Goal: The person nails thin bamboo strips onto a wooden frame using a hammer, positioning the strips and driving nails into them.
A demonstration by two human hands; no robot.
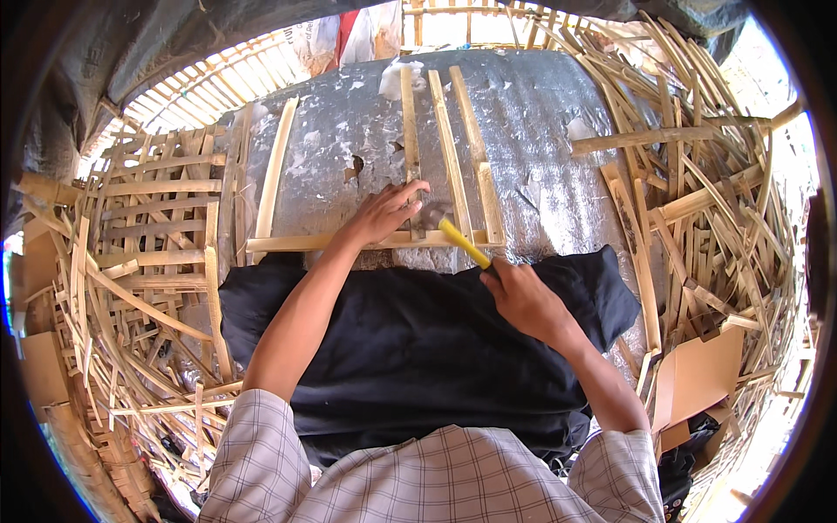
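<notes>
your right fingers wrap one yellow-handled hammer, near one flat pale bamboo crosspiece; your left fingers half-curl over one long bamboo strip, grip unclear. one brown cardboard box: contents unclear.

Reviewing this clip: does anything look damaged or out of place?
Yes: the silver sheet under the wooden strips looks worn. Pale patches mottle its surface, and a ragged dark spot, possibly a tear, shows beyond the left hand.

I see brown cardboard box lower right, tan tangled bamboo strips right, tan bamboo lattice left, dark sheeting upper left.
</notes>
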